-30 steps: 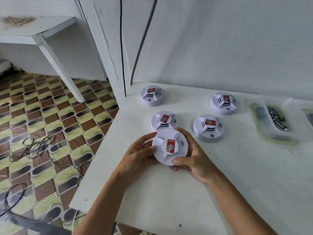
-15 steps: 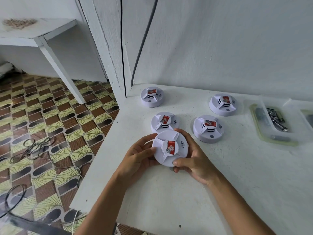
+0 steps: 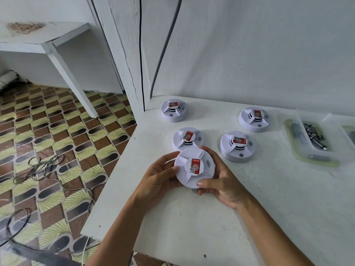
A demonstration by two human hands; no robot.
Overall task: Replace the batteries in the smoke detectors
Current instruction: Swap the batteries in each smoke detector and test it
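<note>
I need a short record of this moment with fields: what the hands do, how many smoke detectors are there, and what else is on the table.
held item: smoke detector, white, round, red sticker on top
left hand: grips its left edge
right hand: grips its right and near edge
detectors on table: four, apart from the hands, all closed
nearest one: detector behind the held one
others: corner detector, middle detector, far right detector
tray: clear plastic, right side, holds small metal parts, not identifiable
</note>
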